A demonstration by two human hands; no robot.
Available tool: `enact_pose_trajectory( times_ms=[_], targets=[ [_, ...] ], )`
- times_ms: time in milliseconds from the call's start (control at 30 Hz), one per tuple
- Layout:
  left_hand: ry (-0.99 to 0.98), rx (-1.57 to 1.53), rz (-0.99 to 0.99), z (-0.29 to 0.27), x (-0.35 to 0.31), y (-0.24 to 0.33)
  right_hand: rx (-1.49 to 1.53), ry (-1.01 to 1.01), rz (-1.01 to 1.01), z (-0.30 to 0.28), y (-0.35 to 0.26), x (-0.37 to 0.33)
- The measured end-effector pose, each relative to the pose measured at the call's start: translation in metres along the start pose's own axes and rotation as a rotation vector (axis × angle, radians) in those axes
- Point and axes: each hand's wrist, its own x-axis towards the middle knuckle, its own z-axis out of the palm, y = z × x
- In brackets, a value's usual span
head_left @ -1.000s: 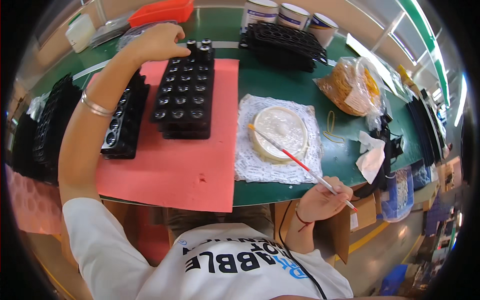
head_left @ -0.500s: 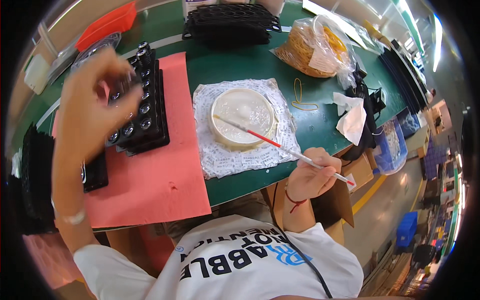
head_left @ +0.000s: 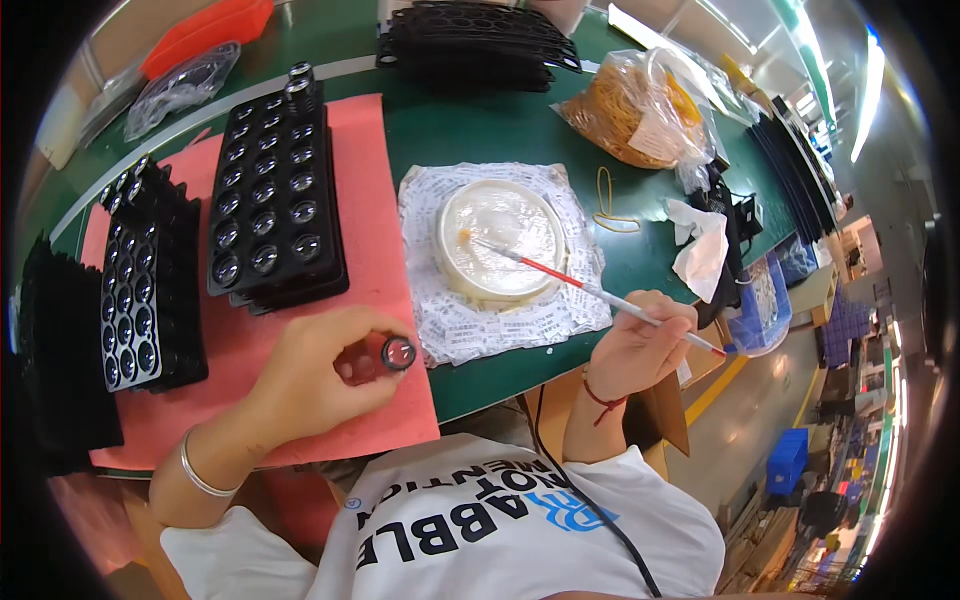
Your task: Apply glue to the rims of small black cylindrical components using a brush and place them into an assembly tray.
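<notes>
My left hand (head_left: 330,375) is closed around a small dark cylindrical part with a glassy round end (head_left: 397,352), held over the pink mat (head_left: 380,250). A thin red-and-white paintbrush (head_left: 560,276) is pinched in my right hand (head_left: 645,345). Its yellowish tip reaches into a round white dish (head_left: 462,270) holding a clear, shiny substance. Beneath the dish lies a square pad of printed paper (head_left: 440,345). On the mat's left part, a black tray (head_left: 335,230) carries rows of glassy round parts. A second filled black tray (head_left: 185,300) stands farther left.
Black perforated trays (head_left: 470,45) are stacked at the back. A plastic bag of yellow rubber bands (head_left: 640,110) sits at the back right, with loose bands (head_left: 605,200) near it. Crumpled tissue (head_left: 700,250) lies by the right edge. An orange-red bin (head_left: 205,35) is at far left.
My left hand has come from above the black tray toward me and right, now with the cylindrical part in it. The brush tip still rests in the dish.
</notes>
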Motion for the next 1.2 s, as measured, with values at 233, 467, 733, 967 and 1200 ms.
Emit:
enact_pose_trajectory(
  times_ms=[233, 467, 733, 967, 1200],
  targets=[
    [0.056, -0.534, -0.190, -0.002, 0.002, -0.010, 0.497, 0.041, 0.189, -0.014, 0.003, -0.006],
    [0.066, -0.585, -0.224, -0.004, 0.005, -0.016, 0.505, -0.179, 0.208, -0.009, 0.000, -0.016],
    [0.039, -0.546, -0.240, -0.008, 0.005, -0.010, 0.423, -0.174, 0.186, -0.011, 0.003, -0.018],
    [0.067, -0.575, -0.191, -0.001, 0.004, -0.022, 0.334, -0.127, 0.132, -0.007, 0.002, -0.020],
    [0.068, -0.561, -0.179, -0.001, 0.003, -0.021, 0.297, -0.003, 0.082, -0.008, 0.003, -0.024]
  ],
)
